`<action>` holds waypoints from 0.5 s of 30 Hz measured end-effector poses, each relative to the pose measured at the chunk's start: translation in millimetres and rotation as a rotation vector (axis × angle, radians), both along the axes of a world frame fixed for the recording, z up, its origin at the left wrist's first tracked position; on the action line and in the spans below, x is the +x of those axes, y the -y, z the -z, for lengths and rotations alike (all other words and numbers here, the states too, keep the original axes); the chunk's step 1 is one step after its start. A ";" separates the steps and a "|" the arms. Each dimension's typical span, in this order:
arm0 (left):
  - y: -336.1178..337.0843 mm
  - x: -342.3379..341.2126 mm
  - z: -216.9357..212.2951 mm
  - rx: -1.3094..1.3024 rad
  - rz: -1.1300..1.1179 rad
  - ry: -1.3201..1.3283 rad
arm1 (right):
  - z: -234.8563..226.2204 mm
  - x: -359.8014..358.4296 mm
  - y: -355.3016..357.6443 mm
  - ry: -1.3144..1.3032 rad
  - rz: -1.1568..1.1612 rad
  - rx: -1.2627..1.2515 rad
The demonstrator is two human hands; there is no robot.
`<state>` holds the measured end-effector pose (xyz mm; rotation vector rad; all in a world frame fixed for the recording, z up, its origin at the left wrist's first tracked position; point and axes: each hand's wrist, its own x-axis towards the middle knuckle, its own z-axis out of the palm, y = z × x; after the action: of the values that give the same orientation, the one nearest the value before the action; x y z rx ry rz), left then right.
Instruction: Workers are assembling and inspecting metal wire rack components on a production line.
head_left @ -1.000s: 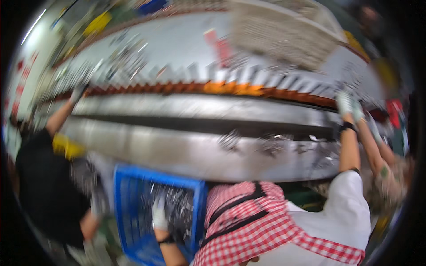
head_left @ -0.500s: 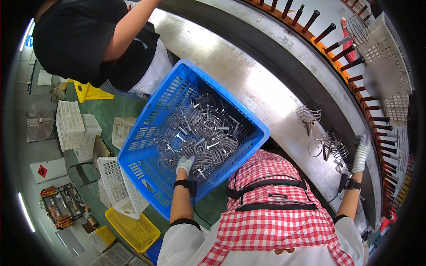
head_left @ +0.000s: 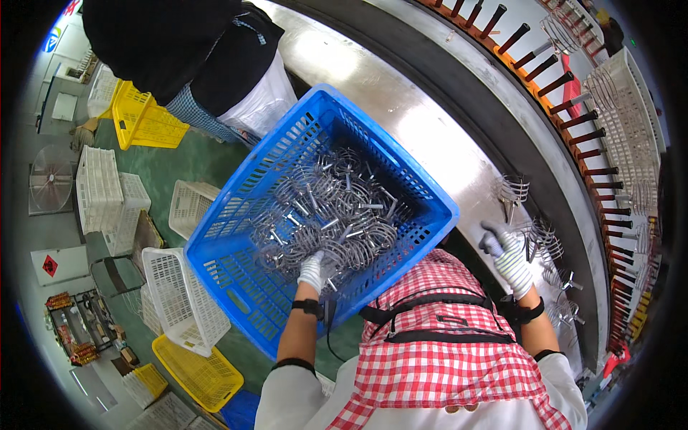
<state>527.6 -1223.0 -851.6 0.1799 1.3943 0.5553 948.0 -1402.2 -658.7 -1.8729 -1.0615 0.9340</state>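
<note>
My left hand (head_left: 311,271), in a striped work glove, reaches into a blue plastic crate (head_left: 236,201). Its fingers close on a curved-wire utensil head at the near edge of a heap of shiny wire utensil heads (head_left: 337,208) with short metal stems; the fingertips are partly hidden. My right hand (head_left: 510,259), gloved with grey fingertips, is raised over the near edge of the metal bench, fingers bent and apart, nothing visible in them. Just beyond it, several loose wire heads (head_left: 541,240) lie on the metal bench (head_left: 444,143).
Along the bench's far side runs a curved orange rack (head_left: 527,82) with upright dark handles. A co-worker in black (head_left: 172,50) stands at the upper left. White crates (head_left: 172,294) and a yellow crate (head_left: 201,373) are on the green floor at left.
My right hand has come back from the far side of the bench toward my body. My left hand stays in the crate among the wire heads. The co-worker's arm has left the view.
</note>
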 end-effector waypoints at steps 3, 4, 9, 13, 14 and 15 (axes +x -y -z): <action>17.1 8.3 -69.9 0.168 0.007 0.022 | -31.6 -38.9 -23.0 -0.044 -0.227 0.068; 22.7 20.2 -107.0 0.419 0.259 -0.062 | -19.4 -41.9 -24.9 0.037 -0.324 0.117; 41.9 63.5 -224.2 0.786 0.916 -0.035 | -65.4 -82.5 -76.5 0.684 -0.788 0.346; 52.1 78.4 -226.3 0.777 0.922 0.130 | -51.1 -80.3 -66.5 0.595 -0.953 0.054; 43.2 71.2 -210.1 0.718 0.766 0.151 | -51.2 -73.5 -61.8 0.597 -0.927 0.032; 33.2 61.0 -190.1 0.655 0.618 0.176 | -52.4 -67.6 -55.7 0.598 -0.894 0.007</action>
<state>588.6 -1256.1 -661.4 1.0264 0.8753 0.4707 880.4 -1346.5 -606.3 -1.6879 -2.3704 0.8150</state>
